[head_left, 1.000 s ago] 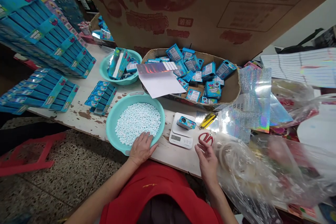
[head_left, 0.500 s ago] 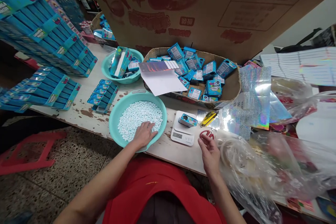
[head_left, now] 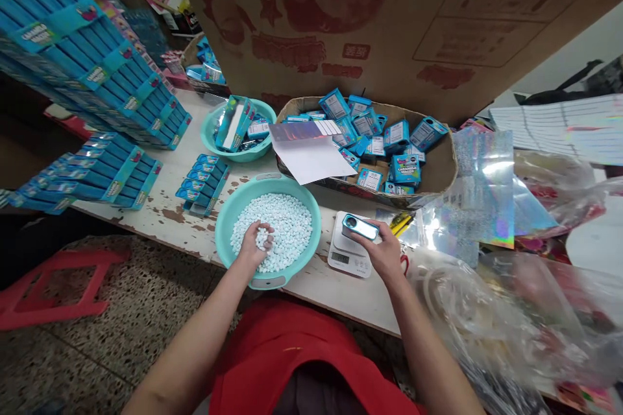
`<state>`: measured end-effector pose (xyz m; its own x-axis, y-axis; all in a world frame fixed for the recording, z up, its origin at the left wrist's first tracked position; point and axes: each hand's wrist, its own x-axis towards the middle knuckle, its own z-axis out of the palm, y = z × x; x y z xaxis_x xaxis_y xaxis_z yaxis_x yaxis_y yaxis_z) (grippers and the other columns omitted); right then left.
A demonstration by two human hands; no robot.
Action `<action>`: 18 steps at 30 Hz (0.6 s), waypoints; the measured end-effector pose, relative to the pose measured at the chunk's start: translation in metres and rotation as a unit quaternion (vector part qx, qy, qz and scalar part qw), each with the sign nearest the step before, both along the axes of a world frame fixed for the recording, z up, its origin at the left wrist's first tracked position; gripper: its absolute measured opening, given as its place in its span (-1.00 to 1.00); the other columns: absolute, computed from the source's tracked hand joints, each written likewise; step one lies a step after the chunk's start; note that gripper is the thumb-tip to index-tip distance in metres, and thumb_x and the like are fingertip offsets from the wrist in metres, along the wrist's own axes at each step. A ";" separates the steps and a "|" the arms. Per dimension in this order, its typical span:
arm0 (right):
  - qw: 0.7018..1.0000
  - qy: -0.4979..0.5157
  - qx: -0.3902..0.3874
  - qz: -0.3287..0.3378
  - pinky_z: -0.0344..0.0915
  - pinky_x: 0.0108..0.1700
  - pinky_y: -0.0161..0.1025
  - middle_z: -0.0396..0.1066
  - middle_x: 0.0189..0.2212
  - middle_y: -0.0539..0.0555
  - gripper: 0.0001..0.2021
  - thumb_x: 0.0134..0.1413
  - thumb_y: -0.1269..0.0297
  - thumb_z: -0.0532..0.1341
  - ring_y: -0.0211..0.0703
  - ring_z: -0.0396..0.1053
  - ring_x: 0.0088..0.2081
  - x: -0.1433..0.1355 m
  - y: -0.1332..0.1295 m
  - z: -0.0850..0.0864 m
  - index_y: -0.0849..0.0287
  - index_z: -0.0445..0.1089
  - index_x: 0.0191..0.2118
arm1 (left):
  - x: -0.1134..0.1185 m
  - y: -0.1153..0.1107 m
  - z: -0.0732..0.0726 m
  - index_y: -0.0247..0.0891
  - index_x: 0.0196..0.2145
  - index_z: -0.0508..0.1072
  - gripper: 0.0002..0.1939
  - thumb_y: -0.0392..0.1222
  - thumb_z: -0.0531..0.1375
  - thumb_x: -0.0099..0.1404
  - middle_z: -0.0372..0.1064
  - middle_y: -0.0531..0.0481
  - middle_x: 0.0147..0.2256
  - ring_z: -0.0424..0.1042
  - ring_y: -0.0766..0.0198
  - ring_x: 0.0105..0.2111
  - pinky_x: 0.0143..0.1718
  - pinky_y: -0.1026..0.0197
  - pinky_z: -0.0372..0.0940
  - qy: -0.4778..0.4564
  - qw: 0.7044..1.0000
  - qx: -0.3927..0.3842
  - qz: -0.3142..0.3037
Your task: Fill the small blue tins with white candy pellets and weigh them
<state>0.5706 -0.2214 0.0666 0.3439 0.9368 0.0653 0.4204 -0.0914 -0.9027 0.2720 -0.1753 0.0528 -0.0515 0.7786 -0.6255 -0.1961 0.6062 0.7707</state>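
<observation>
My left hand point(head_left: 255, 243) is over the large turquoise basin point(head_left: 224, 240), its curled fingers holding some of the small white candies point(head_left: 287, 227). With my right hand point(head_left: 384, 248) I grip a small blue box point(head_left: 360, 227), which has a round hole in its top, by its right end. The box is over the white scale point(head_left: 351, 262); whether it touches the plate I cannot tell. Red-handled scissors point(head_left: 404, 262) are partly hidden behind my right hand, and a yellow cutter point(head_left: 400, 225) lies just past it.
A carton point(head_left: 450, 175) of blue boxes stands behind the scale, a white sheet point(head_left: 314, 159) across its left edge. A smaller turquoise basin point(head_left: 253, 154) and stacked blue display boxes point(head_left: 111, 175) are to the left. Clear plastic bags point(head_left: 467, 311) cover the right side.
My left hand has lifted and curled around some candies. My right hand has moved from beside the scissors to the small blue box and taken hold of it. The view has shifted slightly.
</observation>
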 end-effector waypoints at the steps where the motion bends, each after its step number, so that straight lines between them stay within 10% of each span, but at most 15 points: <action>1: 1.000 -0.003 0.021 0.015 0.29 -0.14 -0.09 0.41 -0.28 0.06 -0.57 -0.21 -0.01 0.36 -0.04 0.37 -0.22 -0.009 -0.003 0.010 0.13 0.40 -0.22 | 0.002 0.003 0.006 -0.21 -0.56 0.14 -0.64 0.11 0.11 0.10 0.09 0.14 -0.65 0.02 0.48 -0.76 -0.73 0.38 -0.09 -0.020 1.000 -0.008 0.016; 9: 0.986 -0.009 0.062 0.157 0.32 -0.17 -0.11 0.42 -0.29 0.07 -0.68 -0.08 0.07 0.34 -0.04 0.38 -0.22 -0.102 -0.006 0.039 0.08 0.40 -0.20 | 0.048 0.012 0.091 -0.26 -0.61 0.22 -0.61 0.06 0.23 0.12 0.09 0.16 -0.70 0.06 0.49 -0.76 -0.76 0.40 -0.09 -0.209 0.960 0.138 0.122; 18: 0.986 -0.005 0.037 0.163 0.31 -0.13 -0.11 0.44 -0.28 0.07 -0.71 -0.09 0.10 0.34 -0.01 0.39 -0.19 -0.129 0.010 0.035 0.06 0.42 -0.21 | 0.057 0.019 0.092 -0.26 -0.65 0.21 -0.57 0.08 0.20 0.14 0.11 0.12 -0.68 0.13 0.44 -0.68 -0.66 0.34 0.01 -0.062 0.964 0.206 0.157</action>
